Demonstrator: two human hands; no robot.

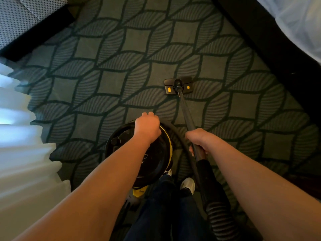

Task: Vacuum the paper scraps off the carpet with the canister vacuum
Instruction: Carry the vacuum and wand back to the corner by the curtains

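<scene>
Carpet grey-green, leaf-patterned; canister vacuum black (yellow-trimmed).

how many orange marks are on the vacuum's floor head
2. One orange mark sits left of the wand joint on the floor head, the other right of it. The wand could hide more.

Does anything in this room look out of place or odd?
Nothing looks spilled or broken. The floor head sits flat on the carpet, the right hand holds the wand, the left hand curls over the canister. Oddly, no paper scraps show.
</scene>
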